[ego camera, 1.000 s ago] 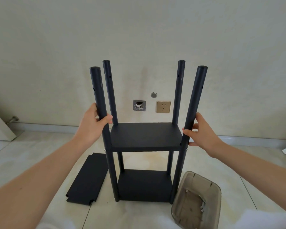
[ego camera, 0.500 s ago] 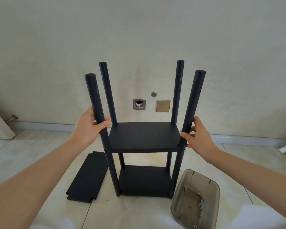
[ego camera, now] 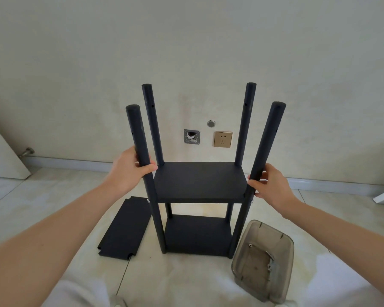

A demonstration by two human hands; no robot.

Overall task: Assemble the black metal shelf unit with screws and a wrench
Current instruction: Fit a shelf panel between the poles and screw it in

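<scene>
While the shelf unit (ego camera: 200,185) stands upright on the tiled floor (ego camera: 53,196) in front of a pale wall (ego camera: 186,52), the head view shows both hands on its front posts. The left hand (ego camera: 129,171) has its grip wrapped around the front left post (ego camera: 142,151), thumb across the front, just above the upper shelf (ego camera: 200,181). The right hand (ego camera: 268,185) has its grip closed around the front right post (ego camera: 264,151) at about the same height, fingers curled behind it. A lower shelf (ego camera: 197,234) sits near the floor between the four posts, whose tops stand free above the upper shelf. A loose black panel (ego camera: 124,227) lies flat on the floor just left of the unit. A smoky plastic tray (ego camera: 264,260) rests on the floor at the unit's right front foot, holding small metal parts too small to identify. On the wall behind are a gold socket (ego camera: 222,139) and an open metal box (ego camera: 191,136).
</scene>
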